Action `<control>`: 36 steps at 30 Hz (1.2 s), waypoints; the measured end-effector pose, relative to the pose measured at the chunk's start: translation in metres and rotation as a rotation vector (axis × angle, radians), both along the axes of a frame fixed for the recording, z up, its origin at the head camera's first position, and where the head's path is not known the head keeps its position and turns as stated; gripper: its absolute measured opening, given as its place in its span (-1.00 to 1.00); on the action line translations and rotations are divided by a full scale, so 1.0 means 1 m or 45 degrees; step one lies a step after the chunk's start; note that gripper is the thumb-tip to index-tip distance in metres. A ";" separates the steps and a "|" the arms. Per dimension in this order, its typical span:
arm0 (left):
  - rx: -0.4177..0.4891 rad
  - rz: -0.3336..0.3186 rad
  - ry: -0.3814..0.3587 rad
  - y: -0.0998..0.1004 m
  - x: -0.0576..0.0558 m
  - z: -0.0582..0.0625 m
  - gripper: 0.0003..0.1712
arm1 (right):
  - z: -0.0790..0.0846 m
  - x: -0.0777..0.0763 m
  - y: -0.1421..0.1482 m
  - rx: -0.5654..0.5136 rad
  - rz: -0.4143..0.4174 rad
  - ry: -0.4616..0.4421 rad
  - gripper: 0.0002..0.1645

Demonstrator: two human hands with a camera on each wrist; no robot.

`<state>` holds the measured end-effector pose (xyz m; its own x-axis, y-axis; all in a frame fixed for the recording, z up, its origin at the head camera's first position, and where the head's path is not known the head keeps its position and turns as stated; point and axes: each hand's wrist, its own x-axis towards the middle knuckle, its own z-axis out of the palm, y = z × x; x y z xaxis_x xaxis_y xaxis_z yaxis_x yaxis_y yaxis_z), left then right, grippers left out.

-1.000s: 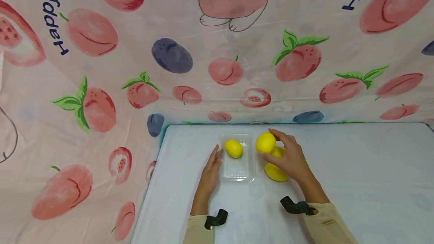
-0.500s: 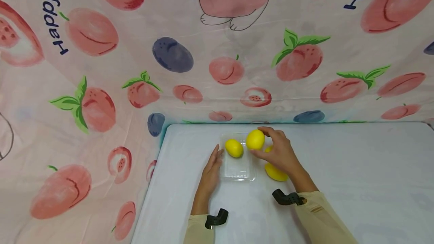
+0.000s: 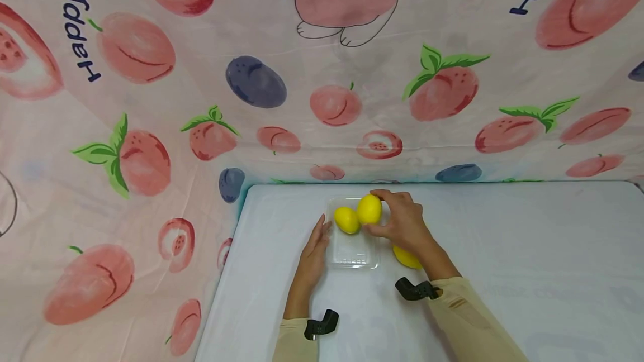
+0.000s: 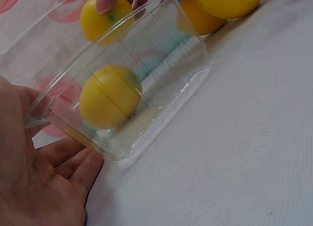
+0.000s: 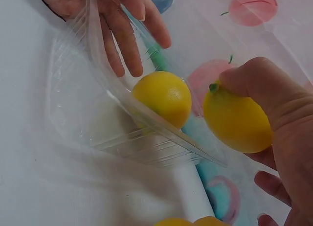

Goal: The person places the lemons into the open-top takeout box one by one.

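Note:
My right hand (image 3: 406, 227) pinches a yellow lemon (image 3: 369, 209) between thumb and fingers, above the back right part of a clear plastic container (image 3: 351, 251). In the right wrist view, the thumb presses beside the green stem end of that held lemon (image 5: 238, 122). Another lemon (image 3: 346, 220) lies inside the container, toward its back left. Against the container's left wall rests my left hand (image 3: 313, 256), its fingers extended; the left wrist view shows the fingers (image 4: 73, 165) by the wall.
Right of the container a lemon (image 3: 405, 257) lies on the white table (image 3: 528, 272), partly under my right forearm. The left wrist view shows two lemons there, a front one (image 4: 230, 0) and one behind (image 4: 194, 19). A fruit-printed cloth (image 3: 282, 32) hangs behind the table.
My right hand has carried its lemon leftward, from beside the container to above it. My left hand and the lemon in the container have stayed in place.

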<state>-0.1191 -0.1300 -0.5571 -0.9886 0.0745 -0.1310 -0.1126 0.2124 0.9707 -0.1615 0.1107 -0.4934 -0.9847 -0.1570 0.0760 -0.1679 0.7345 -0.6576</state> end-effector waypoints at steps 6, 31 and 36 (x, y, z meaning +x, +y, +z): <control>0.021 -0.006 0.004 0.000 0.001 0.001 -0.41 | -0.004 -0.004 -0.005 0.078 -0.002 0.020 -0.08; -0.005 -0.008 -0.008 -0.001 0.001 -0.001 -0.42 | -0.008 -0.005 -0.010 0.200 0.011 0.017 -0.07; -0.016 -0.013 -0.010 -0.001 0.001 0.001 -0.42 | -0.009 -0.005 -0.010 0.205 0.011 0.028 -0.05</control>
<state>-0.1180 -0.1305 -0.5565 -0.9867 0.0825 -0.1397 -0.1181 0.2257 0.9670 -0.1669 0.1007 -0.5026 -0.9816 -0.1774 0.0709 -0.1878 0.8285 -0.5275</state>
